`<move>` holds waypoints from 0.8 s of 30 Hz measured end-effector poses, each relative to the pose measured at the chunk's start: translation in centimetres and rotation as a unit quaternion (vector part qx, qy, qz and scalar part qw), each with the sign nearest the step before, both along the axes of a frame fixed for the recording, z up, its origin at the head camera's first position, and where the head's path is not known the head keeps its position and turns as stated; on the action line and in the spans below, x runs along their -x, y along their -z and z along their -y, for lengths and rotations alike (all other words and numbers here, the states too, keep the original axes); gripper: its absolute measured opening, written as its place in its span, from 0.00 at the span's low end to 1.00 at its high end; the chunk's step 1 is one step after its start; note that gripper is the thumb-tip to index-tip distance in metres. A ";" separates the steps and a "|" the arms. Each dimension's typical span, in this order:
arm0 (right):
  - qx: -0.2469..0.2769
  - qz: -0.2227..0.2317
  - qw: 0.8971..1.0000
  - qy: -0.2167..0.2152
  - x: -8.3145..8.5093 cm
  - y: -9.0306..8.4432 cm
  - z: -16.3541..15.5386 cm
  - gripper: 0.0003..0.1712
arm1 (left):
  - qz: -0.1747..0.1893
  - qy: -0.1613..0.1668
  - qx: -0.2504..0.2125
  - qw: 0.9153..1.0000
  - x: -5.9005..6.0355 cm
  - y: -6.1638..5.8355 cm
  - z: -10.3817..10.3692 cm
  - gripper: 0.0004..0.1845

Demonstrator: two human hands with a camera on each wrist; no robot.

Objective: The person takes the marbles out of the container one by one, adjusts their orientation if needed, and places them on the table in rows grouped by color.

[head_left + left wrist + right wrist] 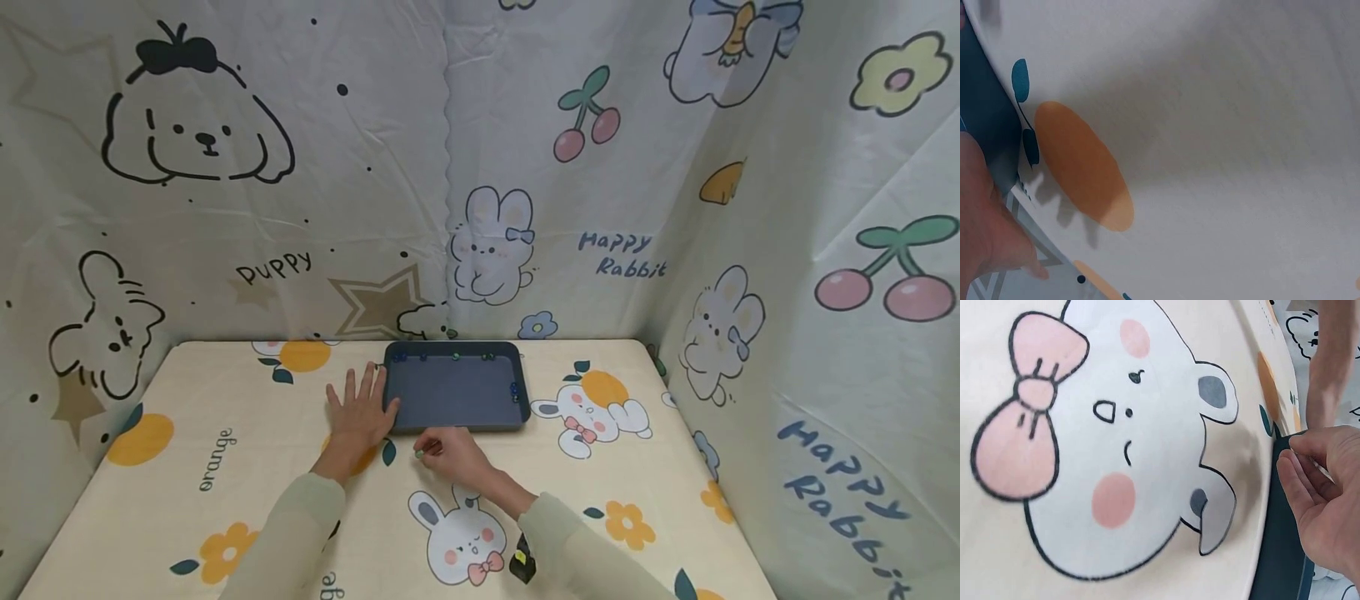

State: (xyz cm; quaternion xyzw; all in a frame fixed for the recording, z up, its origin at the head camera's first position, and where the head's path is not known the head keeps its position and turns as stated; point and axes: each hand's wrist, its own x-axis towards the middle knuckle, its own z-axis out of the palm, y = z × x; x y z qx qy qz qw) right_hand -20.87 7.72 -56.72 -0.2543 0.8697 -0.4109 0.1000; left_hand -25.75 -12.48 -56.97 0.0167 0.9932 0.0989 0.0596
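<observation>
Head view alone: marbles (455,357) (tray's (450,392) far edge)

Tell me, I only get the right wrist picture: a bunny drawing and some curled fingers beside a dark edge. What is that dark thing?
Observer: It is a dark tray lying on the table, with a few small beads along its far wall.
Visitor: Do those fingers hold anything?
Observer: In the head view the right hand seems to pinch a small green bead just outside the tray's near edge.
Visitor: And the other hand?
Observer: The left hand lies flat on the table, fingers spread, against the tray's left edge.
</observation>
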 end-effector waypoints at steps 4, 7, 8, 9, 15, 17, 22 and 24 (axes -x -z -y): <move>-0.033 -0.006 0.999 0.013 0.0 0.8 0.6 0.08 | 0.006 -0.002 0.001 1.000 0.1 0.0 0.0 0.41; -0.051 -0.002 0.999 0.014 -0.2 1.1 0.8 0.08 | 0.009 -0.001 -0.001 1.000 0.1 0.1 0.0 0.40; -0.055 -0.001 0.998 0.011 -0.3 1.2 0.9 0.08 | 0.009 -0.002 -0.003 1.000 0.0 0.1 0.1 0.40; -0.056 0.001 0.998 0.008 -0.3 1.2 0.9 0.08 | 0.009 -0.002 -0.002 1.000 0.0 0.1 0.1 0.40; -0.065 -0.001 0.998 -0.011 -0.3 1.2 1.0 0.06 | 0.004 -0.002 -0.003 1.000 0.0 0.1 0.1 0.40; -0.069 -0.005 0.998 -0.010 -0.3 1.3 1.1 0.06 | 0.001 -0.001 -0.002 1.000 0.1 0.1 0.1 0.40; -0.070 -0.007 0.997 -0.010 -0.4 1.2 1.0 0.06 | -0.004 0.000 -0.002 1.000 0.0 0.2 0.0 0.41; -0.071 -0.004 0.997 -0.012 -0.4 1.3 1.0 0.06 | -0.005 -0.001 -0.005 1.000 0.0 0.2 0.0 0.41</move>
